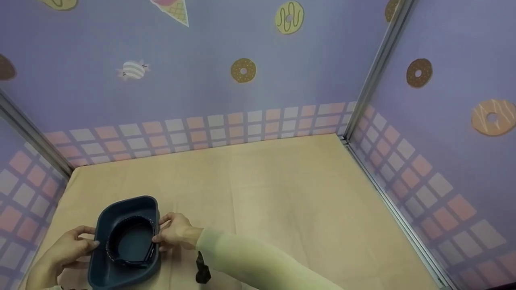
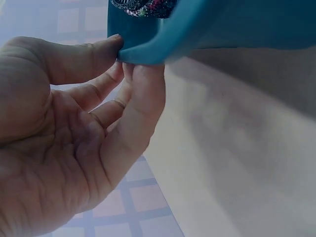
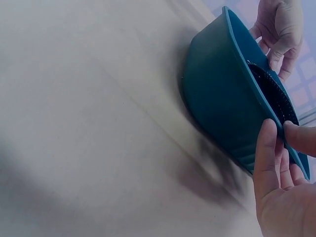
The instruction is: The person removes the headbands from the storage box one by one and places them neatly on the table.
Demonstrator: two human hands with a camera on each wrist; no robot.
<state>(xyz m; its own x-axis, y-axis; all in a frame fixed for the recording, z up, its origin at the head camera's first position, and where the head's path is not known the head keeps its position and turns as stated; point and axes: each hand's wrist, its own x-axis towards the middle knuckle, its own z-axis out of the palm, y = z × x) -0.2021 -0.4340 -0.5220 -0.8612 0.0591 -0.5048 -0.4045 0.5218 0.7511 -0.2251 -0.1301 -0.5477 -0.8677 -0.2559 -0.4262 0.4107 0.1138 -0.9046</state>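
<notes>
Bin (image 1: 117,211) at lower left of the frame, band (image 1: 134,264) inside; lifted off the tabletop (image 1: 282,209) or not, can't tell from here. Left hand (image 1: 70,250) and right hand (image 1: 175,231): fingers pinching its opposite edges. Step looks like positioning the bin; next move calls for even grips.

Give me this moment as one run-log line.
left hand: pinches blue-green bin at left rim | right hand: pinches right rim | dark looped band: inside bin | bin raised off table: cannot tell
</notes>
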